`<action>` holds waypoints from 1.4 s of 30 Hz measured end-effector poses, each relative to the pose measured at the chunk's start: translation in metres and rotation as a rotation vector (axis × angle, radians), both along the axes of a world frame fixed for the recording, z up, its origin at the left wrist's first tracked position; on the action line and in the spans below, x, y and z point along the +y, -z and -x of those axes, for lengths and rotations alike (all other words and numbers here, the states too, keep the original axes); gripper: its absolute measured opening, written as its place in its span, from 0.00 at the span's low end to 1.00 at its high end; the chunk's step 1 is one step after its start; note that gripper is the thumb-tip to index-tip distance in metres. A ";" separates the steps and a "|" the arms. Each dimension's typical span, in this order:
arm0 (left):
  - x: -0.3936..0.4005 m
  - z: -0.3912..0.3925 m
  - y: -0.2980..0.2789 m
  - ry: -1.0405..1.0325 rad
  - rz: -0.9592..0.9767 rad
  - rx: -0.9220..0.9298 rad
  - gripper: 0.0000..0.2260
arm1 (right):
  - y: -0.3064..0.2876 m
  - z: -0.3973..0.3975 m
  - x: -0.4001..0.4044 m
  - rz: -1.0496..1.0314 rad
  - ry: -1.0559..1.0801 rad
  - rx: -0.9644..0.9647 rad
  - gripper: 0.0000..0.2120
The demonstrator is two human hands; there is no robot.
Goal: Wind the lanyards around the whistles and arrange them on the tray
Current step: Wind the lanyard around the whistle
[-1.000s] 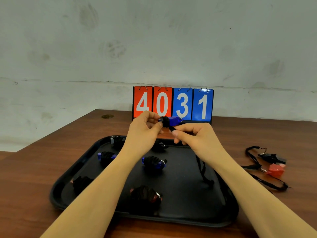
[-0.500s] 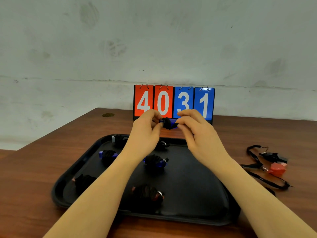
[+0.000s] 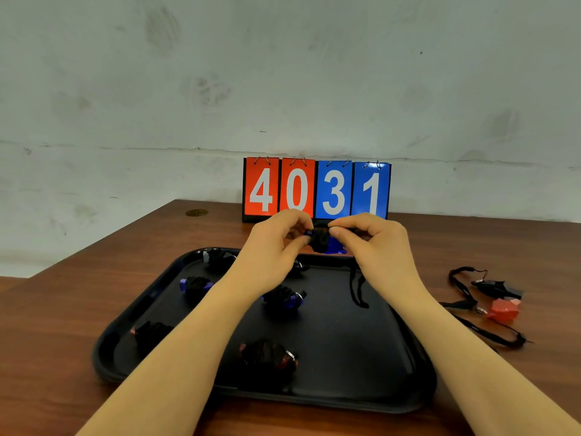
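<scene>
Since a moment ago the loose tail of lanyard has swung back down over the tray while my right hand dropped beside the whistle.

From the head camera, my left hand pinches one end of the blue whistle between thumb and fingers, held above the tray's far edge in front of the scoreboard. My right hand, fingers curled, pinches the cord at the bundle's other side. I'd judge the winding about half done: I should keep the cord taut, lay each turn snug beside the last, and turn the whistle steadily so nothing slips.

Black cord covers the whistle's middle; blue plastic shows at both ends. Several wound whistles already sit on the tray; two unwound ones lie on the table, right.
</scene>
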State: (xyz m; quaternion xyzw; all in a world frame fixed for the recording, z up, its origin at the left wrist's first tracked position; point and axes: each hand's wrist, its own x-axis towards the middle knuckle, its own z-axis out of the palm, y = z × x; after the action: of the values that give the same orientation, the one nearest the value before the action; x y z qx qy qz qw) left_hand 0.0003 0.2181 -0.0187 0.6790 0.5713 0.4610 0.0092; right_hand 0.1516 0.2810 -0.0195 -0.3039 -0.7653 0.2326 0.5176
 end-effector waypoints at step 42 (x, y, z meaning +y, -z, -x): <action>0.009 0.009 0.004 -0.338 -0.021 -0.135 0.07 | 0.004 0.005 -0.008 -0.025 -0.120 -0.304 0.07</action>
State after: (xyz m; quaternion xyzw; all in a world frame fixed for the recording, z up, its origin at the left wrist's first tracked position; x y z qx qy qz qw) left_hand -0.0091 0.2268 -0.0230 0.5407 0.6705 0.5066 -0.0372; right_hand 0.1462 0.2735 -0.0231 -0.2828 -0.8544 0.2050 0.3847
